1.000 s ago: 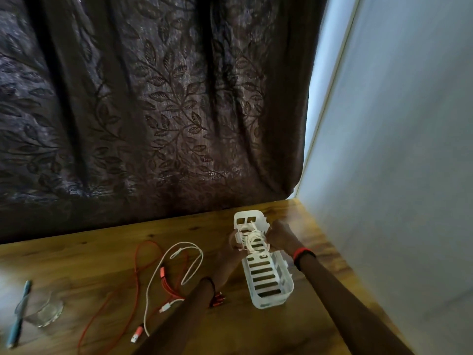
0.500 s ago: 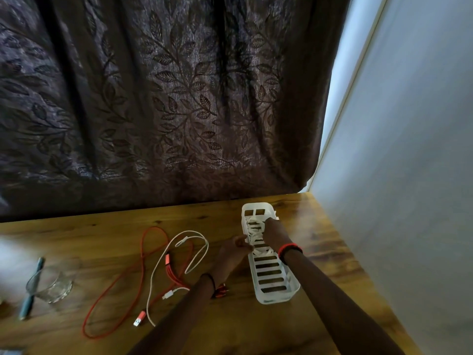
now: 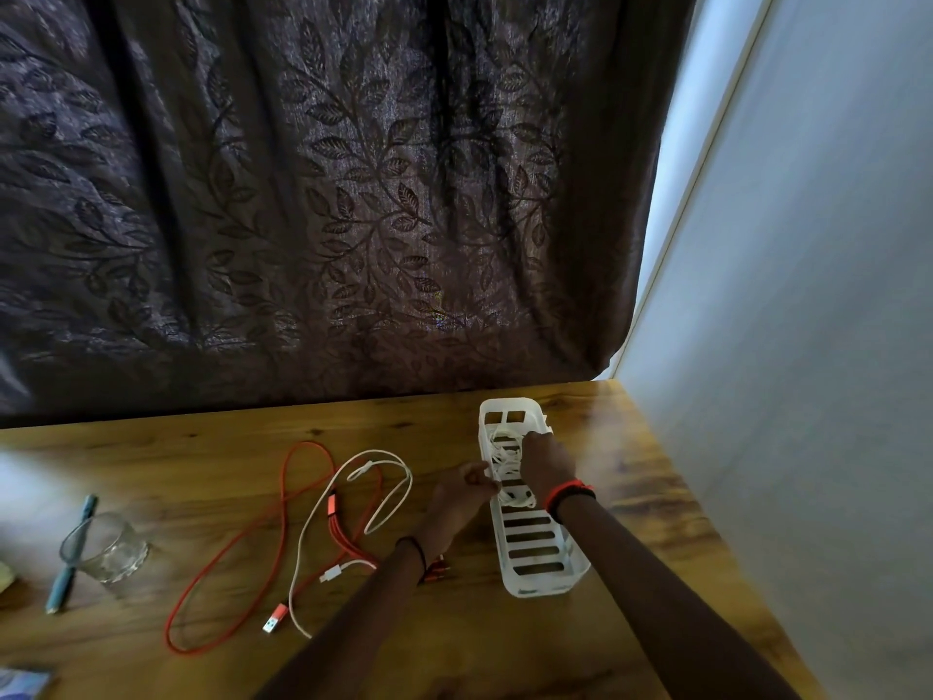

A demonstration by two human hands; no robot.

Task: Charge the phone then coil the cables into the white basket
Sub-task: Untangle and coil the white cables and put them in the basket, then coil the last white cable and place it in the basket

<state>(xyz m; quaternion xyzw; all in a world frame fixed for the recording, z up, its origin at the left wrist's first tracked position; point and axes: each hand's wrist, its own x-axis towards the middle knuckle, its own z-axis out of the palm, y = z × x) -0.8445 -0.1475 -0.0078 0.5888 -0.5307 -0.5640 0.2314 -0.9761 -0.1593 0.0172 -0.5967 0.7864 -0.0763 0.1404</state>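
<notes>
A long white slotted basket [image 3: 535,573] lies on the wooden table [image 3: 454,644] near the right wall. A coiled white cable [image 3: 505,464] rests in its far half. My right hand [image 3: 548,464] presses down on the coil inside the basket. At the basket's left rim, my left hand [image 3: 462,495] pinches a strand of that same cable. To the left, a loose red cable [image 3: 227,553] and a second white cable [image 3: 353,490] sprawl across the table. No phone is in view.
A glass tumbler [image 3: 106,548] and a teal pen [image 3: 68,553] sit at the table's left side. A dark leaf-patterned curtain [image 3: 323,204] hangs behind the table, and a pale wall [image 3: 808,346] closes off the right side.
Both hands have stayed on the white coil while pushing it lower into the basket. The basket lies flat now; it was tilted before. The view shifted slightly.
</notes>
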